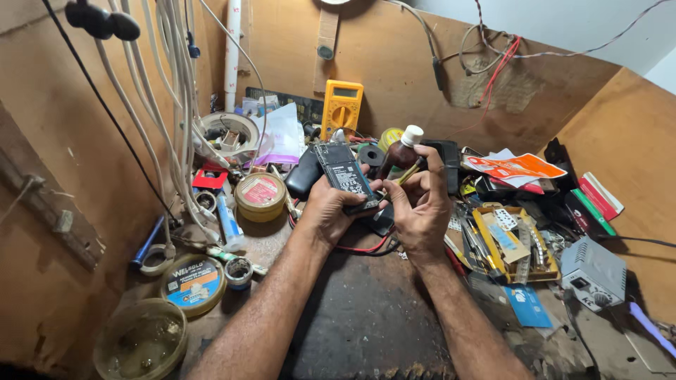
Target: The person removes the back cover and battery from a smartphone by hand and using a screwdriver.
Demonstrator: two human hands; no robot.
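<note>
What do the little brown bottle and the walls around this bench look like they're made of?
The brown bottle, held in the right hand, looks like amber glass or plastic with a white plastic cap: glossy, slightly see-through. The bench walls look like raw plywood or fibreboard: matte brown, scuffed.

Lower end of the opened phone (345,176) behind the left hand (327,211), perhaps its port.

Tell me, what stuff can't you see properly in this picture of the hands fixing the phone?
- Opened phone, head view: its lower end is covered by the left hand.
- Thin tool in the right hand: its tip is too small to make out.
- Brown bottle: its base is hidden behind the right hand's fingers.
- Round dish: its contents are too murky to identify.
- Wires: cut off by the top edge.
</note>
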